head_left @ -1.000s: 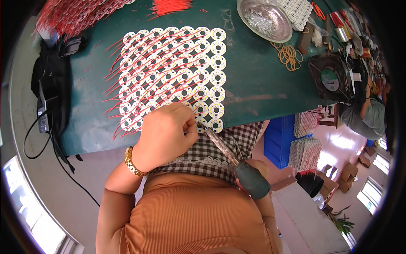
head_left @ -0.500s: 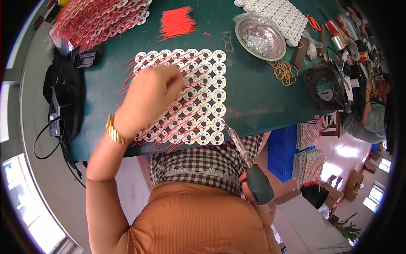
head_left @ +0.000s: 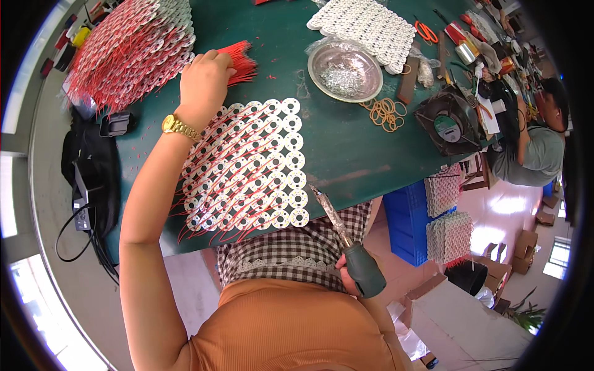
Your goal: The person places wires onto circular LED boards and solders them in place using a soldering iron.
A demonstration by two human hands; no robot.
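Note:
My left hand (head_left: pixel 207 75), with a gold watch (head_left: pixel 179 126) at the wrist, is at the near left side of a bundle of short red wires (head_left: pixel 240 62). Its fingers are curled in on the wires; the fingertips are partly hidden. Below it lies a panel of round white LED circuit boards (head_left: pixel 296 161), joined in rows, with red wires running slantwise across most of them. By the table's front edge, my right hand (head_left: pixel 348 276) is wrapped round the dark green handle of a soldering iron (head_left: pixel 365 272). The iron's tip points up beside the panel's right edge, apart from it.
A stack of wired boards (head_left: pixel 133 52) stands far left, bare white boards (head_left: pixel 365 28) far right. Nearby are a metal bowl (head_left: pixel 345 71) with silvery bits, rubber bands (head_left: pixel 387 115) and a fan (head_left: pixel 448 123). A blue crate (head_left: pixel 403 226) stands below; another person (head_left: pixel 529 148) sits at right.
My left hand has moved from over the panel, away from me, to the red wire bundle. The view has shifted somewhat. My right hand still holds the soldering iron near the panel's right edge.

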